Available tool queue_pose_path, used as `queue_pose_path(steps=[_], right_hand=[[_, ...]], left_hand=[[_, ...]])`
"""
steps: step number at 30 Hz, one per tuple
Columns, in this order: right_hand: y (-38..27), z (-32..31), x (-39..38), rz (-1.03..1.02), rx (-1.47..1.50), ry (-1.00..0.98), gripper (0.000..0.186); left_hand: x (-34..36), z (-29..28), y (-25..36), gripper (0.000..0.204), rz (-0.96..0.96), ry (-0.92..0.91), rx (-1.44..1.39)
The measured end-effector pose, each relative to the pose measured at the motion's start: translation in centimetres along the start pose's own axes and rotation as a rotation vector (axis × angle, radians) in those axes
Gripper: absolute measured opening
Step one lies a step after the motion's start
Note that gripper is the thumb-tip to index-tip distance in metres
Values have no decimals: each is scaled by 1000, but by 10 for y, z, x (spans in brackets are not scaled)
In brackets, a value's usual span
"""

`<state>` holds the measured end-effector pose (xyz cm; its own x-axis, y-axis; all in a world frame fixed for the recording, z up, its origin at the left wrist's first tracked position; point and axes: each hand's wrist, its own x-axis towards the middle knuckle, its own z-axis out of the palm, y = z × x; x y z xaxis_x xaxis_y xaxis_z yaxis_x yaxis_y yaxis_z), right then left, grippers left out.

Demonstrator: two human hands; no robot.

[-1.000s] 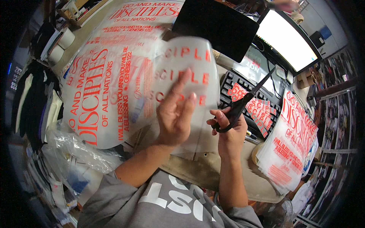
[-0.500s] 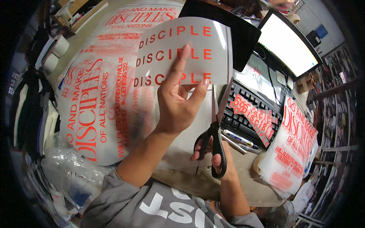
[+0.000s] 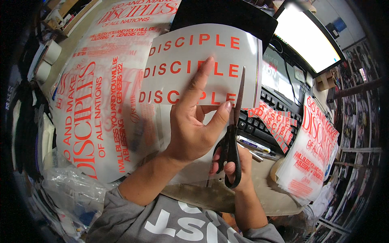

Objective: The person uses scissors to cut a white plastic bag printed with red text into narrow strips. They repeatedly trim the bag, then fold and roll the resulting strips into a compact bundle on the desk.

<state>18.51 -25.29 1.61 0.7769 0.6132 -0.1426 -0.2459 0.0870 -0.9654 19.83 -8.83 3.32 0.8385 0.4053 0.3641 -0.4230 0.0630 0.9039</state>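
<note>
My left hand (image 3: 194,125) holds up a translucent film sheet (image 3: 190,48) printed with three rows of red letters, gripping it at its lower edge with thumb and fingers. My right hand (image 3: 235,166) holds black-handled scissors (image 3: 233,125) upright, fingers through the loops. The blades point up and lie against the sheet's lower right part, near the end of the bottom row of letters.
Large film sheets with red lettering (image 3: 97,101) cover the table on the left. A black keyboard (image 3: 263,121) with cut red prints on it lies to the right, a lit monitor (image 3: 308,36) behind it. A stack of printed sheets (image 3: 312,154) sits far right. Tape rolls (image 3: 46,60) lie upper left.
My left hand raised the sheet and turned it flat toward me. My right hand swung the scissors from pointing away to upright, blades now at the sheet's lower right.
</note>
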Motion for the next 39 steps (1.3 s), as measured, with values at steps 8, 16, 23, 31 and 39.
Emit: queue_pose_path(steps=[8, 16, 23, 31, 39], right_hand=[[-2, 1, -1, -16, 2, 9, 58], [3, 1, -2, -14, -48, 35, 47], [4, 7, -3, -9, -73, 70, 34], [-3, 13, -4, 23, -118, 122, 30], [-1, 13, -2, 41, -69, 160, 31]], left_hand=[[0, 1, -2, 72, 29, -6, -7], [0, -1, 0, 73, 1, -14, 23], [0, -1, -2, 73, 15, -10, 4], [-1, 0, -5, 73, 1, 16, -41], [-2, 1, -5, 73, -51, -12, -32]])
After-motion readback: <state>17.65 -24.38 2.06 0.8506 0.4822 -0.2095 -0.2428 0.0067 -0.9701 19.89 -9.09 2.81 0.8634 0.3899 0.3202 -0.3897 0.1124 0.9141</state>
